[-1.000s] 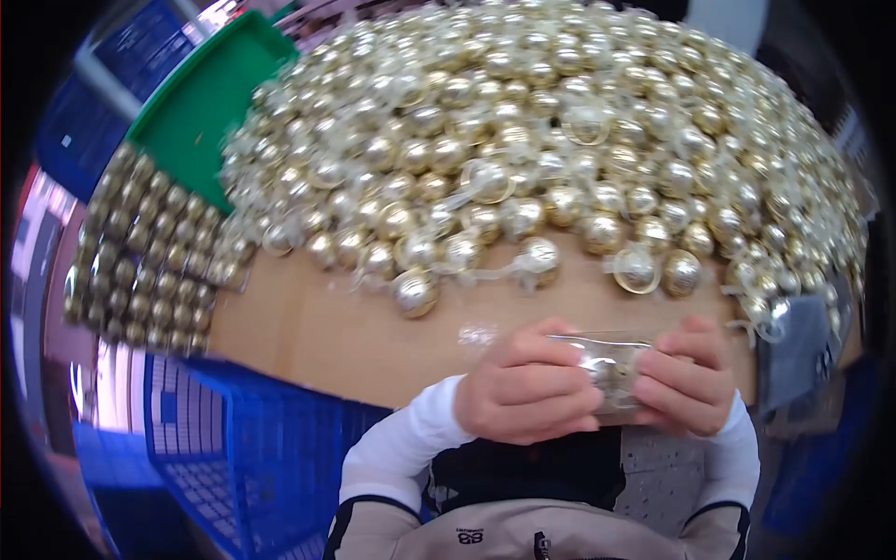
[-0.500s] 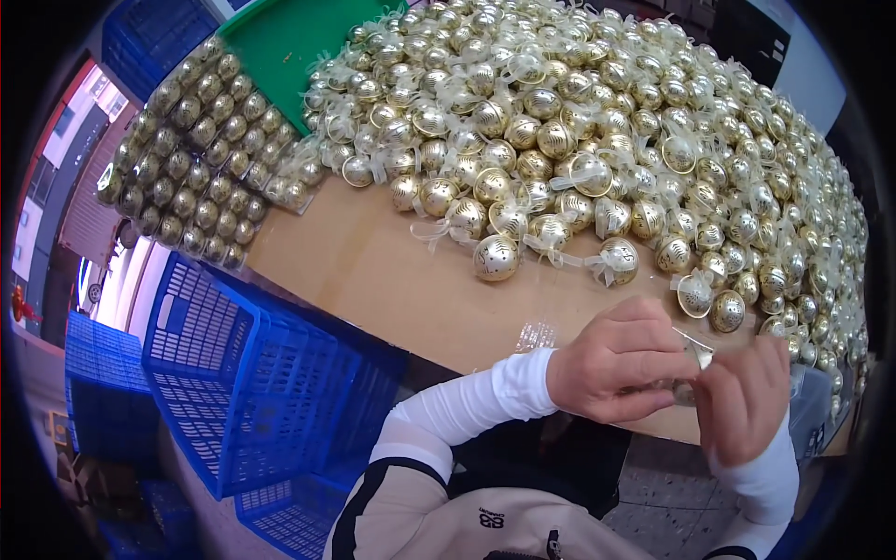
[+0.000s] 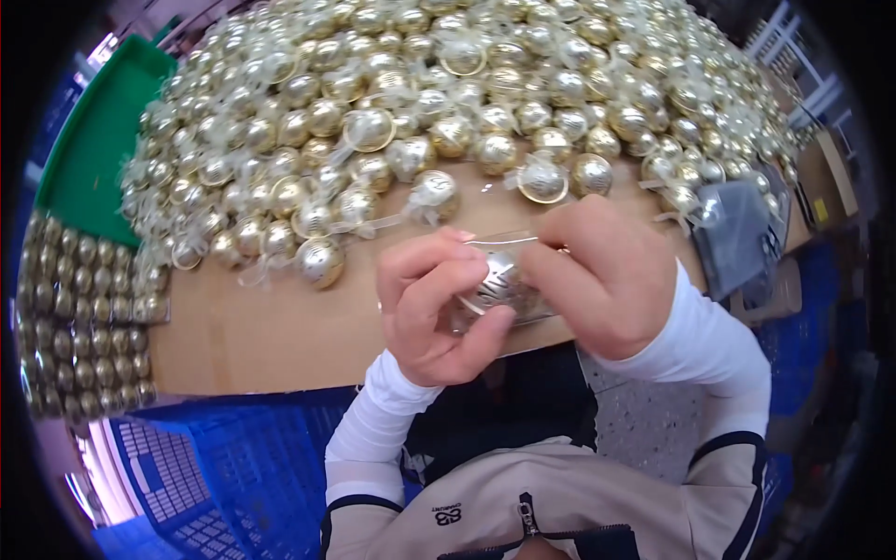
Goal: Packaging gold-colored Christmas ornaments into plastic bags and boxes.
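Note:
Between my hands, above the near edge of the cardboard-covered table, is a shiny silver-gold ball ornament (image 3: 497, 278) with dark lettering. Clear plastic packaging (image 3: 509, 239) with a straight, glinting upper edge surrounds it; whether it is a box or a tray cannot be made out. My left hand (image 3: 434, 303) curls round the left side of the packaging, thumb below and fingertips above. On the other side, my right hand (image 3: 602, 275) is closed with its fingertips at the upper right edge of the plastic. Its palm side is hidden.
A large heap of gold ball ornaments (image 3: 448, 137) with pale ribbons covers the table's far part. Left are a green tray (image 3: 98, 135) and stacked clear packs of balls (image 3: 84, 317). Blue crates (image 3: 243, 467) stand below the table (image 3: 252, 345). A grey plastic container (image 3: 742, 229) lies right.
The view has turned, so the heap and table sit further left. My hands have drawn in front of me, and the ball in clear plastic now shows plainly between them.

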Motion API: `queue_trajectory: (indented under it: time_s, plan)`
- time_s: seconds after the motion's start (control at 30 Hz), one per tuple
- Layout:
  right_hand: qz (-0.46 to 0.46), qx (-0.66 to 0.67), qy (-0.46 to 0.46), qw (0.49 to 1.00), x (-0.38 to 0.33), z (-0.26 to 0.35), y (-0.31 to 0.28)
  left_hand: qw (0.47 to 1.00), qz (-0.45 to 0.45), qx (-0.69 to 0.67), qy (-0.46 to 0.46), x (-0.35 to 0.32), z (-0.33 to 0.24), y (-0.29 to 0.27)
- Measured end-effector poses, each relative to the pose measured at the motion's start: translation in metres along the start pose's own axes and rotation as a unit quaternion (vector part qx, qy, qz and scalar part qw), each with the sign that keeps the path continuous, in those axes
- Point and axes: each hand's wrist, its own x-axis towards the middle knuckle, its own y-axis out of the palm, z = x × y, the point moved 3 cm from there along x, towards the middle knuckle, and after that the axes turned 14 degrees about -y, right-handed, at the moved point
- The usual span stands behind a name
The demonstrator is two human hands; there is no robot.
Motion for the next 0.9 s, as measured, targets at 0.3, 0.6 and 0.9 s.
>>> queue_trajectory:
  time_s: [0.3,0.6,0.9]
  plan:
    - [-0.074,-0.146,0.094,0.982,0.004,0.013,0.015,0.999,-0.014,0.008,0.036,-0.009,-0.003,0.007]
    - [-0.09,-0.132,0.08,0.984,0.01,0.008,0.018,0.999,-0.009,-0.03,0.011,-0.01,-0.003,0.009]
    - [-0.044,0.088,0.066,0.993,-0.014,-0.022,0.003,0.95,0.144,-0.084,-0.262,0.028,-0.024,-0.001]
